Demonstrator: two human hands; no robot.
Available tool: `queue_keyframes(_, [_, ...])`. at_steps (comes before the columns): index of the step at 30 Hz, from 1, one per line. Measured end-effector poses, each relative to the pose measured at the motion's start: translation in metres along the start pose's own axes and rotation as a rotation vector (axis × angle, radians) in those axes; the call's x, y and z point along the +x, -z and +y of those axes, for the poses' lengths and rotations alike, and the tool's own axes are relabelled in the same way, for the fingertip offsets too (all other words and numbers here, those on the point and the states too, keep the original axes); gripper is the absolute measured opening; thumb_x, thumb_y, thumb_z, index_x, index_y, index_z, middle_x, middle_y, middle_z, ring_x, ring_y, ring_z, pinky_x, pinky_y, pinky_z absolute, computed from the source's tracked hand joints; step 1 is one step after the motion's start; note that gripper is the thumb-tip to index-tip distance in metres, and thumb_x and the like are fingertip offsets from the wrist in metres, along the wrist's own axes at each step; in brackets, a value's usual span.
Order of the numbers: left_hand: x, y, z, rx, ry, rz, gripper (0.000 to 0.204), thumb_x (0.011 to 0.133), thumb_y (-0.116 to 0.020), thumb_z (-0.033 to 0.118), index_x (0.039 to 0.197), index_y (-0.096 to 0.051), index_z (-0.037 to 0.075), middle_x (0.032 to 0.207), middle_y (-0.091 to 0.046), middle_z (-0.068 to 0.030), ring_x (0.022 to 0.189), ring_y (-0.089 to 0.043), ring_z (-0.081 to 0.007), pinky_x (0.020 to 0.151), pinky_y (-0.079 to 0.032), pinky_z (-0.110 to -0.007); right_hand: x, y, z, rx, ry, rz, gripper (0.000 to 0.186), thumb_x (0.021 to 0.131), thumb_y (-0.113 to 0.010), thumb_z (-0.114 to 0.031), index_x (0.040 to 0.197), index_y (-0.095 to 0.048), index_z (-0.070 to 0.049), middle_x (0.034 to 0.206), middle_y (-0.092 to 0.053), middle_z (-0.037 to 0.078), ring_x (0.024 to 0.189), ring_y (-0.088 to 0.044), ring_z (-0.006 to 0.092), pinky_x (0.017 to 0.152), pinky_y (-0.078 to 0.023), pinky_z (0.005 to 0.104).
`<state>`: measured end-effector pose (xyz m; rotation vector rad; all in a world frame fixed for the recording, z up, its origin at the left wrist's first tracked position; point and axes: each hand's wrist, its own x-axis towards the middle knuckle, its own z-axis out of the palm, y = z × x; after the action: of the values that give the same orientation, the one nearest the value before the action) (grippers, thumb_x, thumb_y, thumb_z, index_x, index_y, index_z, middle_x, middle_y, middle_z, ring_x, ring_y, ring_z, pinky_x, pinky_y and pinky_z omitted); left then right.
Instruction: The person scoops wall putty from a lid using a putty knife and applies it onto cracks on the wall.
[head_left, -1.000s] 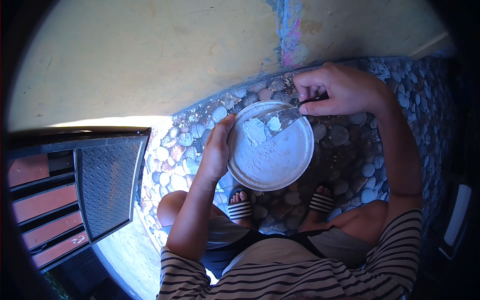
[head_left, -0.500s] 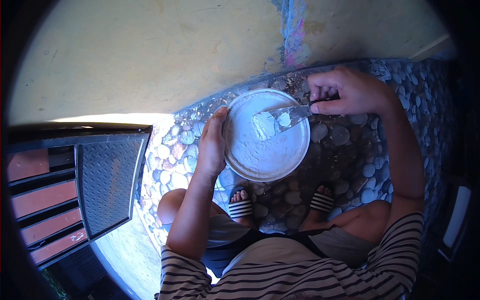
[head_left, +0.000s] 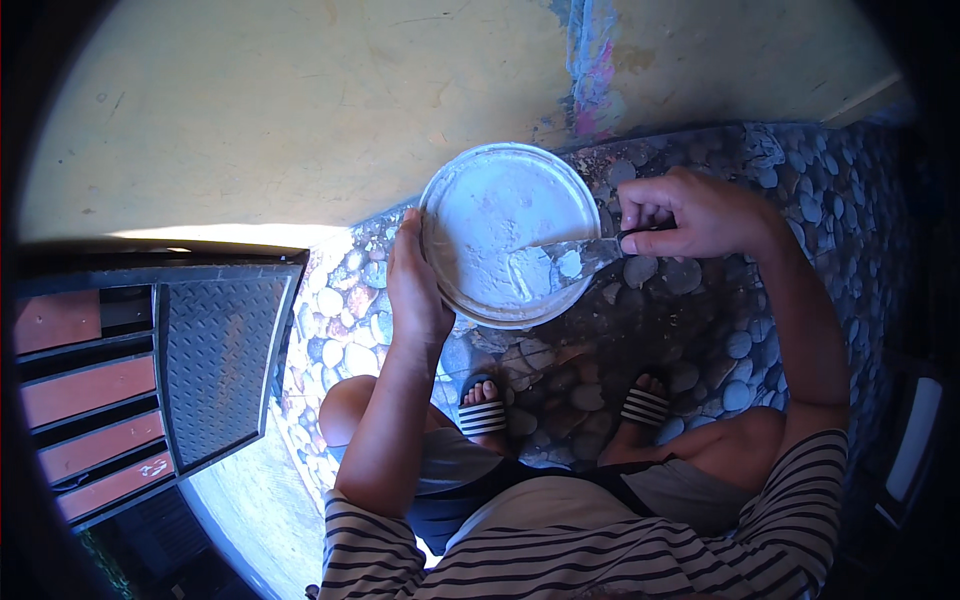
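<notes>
My left hand (head_left: 418,290) is closed on the left rim of a round white tub (head_left: 512,322). A smooth white paste (head_left: 495,205) fills the inside of the tub. In my right hand (head_left: 690,212) is the dark handle of a putty knife (head_left: 597,252), gripped from the right side. Its flat blade reaches over the tub's right rim, with a lump of white paste (head_left: 530,272) on it. The blade lies low over the paste; whether it touches cannot be made out.
A yellowish wall (head_left: 300,110) with a blue and pink stained streak (head_left: 592,70) rises beyond the tub. Pebble-patterned flooring (head_left: 560,385) lies under my sandalled feet (head_left: 483,405). At the left stands a metal-framed door or gate (head_left: 222,365) with reddish slats (head_left: 90,395).
The tub has shifted away from me and slightly left with my left hand. The putty knife has dropped a little nearer to me, now over the tub's near right part.
</notes>
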<state>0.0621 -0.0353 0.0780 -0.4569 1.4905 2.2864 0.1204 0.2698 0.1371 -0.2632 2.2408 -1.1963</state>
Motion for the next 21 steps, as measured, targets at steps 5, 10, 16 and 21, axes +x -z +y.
queue_keyframes(5, [-0.002, -0.003, 0.0, 0.003, -0.107, 0.074, 0.049, 0.105, -0.041, 0.039, 0.133, -0.049, -0.001, 0.125, -0.057, -0.0151, 0.116, -0.058, -0.0236, 0.1, -0.047, -0.037, 0.008, -0.022, 0.017, -0.052, 0.212, 0.195, 0.021, 0.094, -0.068, -0.017, 0.093, -0.053, -0.002, 0.071, -0.067, 0.006, 0.052, -0.058, 0.009, 0.05, -0.045, 0.0273])
queue_keyframes(10, [-0.011, -0.011, 0.002, 0.037, -0.106, 0.113, 0.05, 0.106, -0.04, 0.042, 0.13, -0.049, -0.002, 0.12, -0.058, -0.0137, 0.109, -0.058, -0.0208, 0.095, -0.049, -0.035, 0.015, -0.031, 0.008, 0.074, 0.071, 0.181, 0.02, 0.095, -0.066, -0.016, 0.095, -0.052, -0.002, 0.073, -0.067, 0.005, 0.052, -0.057, 0.0079, 0.048, -0.044, 0.0252])
queue_keyframes(16, [-0.005, -0.008, -0.002, -0.02, -0.095, 0.098, 0.047, 0.106, -0.039, 0.038, 0.133, -0.048, 0.001, 0.124, -0.057, -0.0134, 0.115, -0.058, -0.0222, 0.1, -0.046, -0.036, 0.024, -0.042, 0.012, 0.239, 0.036, 0.174, 0.02, 0.096, -0.066, -0.017, 0.094, -0.053, -0.002, 0.074, -0.066, 0.005, 0.053, -0.056, 0.008, 0.047, -0.044, 0.0255])
queue_keyframes(21, [-0.008, -0.013, -0.005, -0.042, -0.089, 0.052, 0.046, 0.107, -0.037, 0.036, 0.134, -0.048, 0.0, 0.127, -0.057, -0.0137, 0.117, -0.057, -0.0224, 0.102, -0.045, -0.036, 0.031, -0.057, 0.018, 0.292, 0.07, 0.232, 0.021, 0.096, -0.066, -0.017, 0.094, -0.052, -0.002, 0.075, -0.065, 0.006, 0.055, -0.057, 0.0087, 0.047, -0.045, 0.0258])
